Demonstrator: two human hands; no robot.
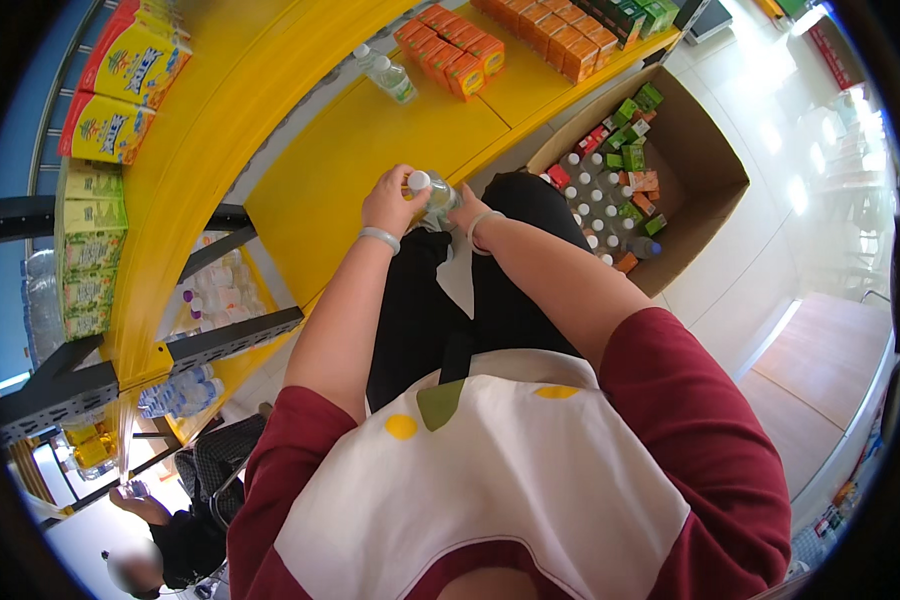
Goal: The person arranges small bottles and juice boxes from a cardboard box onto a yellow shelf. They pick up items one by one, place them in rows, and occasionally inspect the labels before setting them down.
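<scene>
Over my lap, in front of the yellow shelf, I hold a clear plastic bottle [443, 195] with a white cap, tilted with its cap end to the left. My left hand [390, 204] is closed round it near the cap. At its other end my right hand [471, 212] is closed on the bottle, its fingers partly hidden. A pale cloth [457, 278] hangs down beneath the bottle by my right hand; which fingers grip it is hidden.
The yellow shelf [360, 150] carries two clear bottles [391, 78], orange drink cartons [450, 52] and more cartons. At right stands a cardboard box [705, 185] of bottles and small cartons. Stocked racks line the left; a seated person [185, 545] is at lower left.
</scene>
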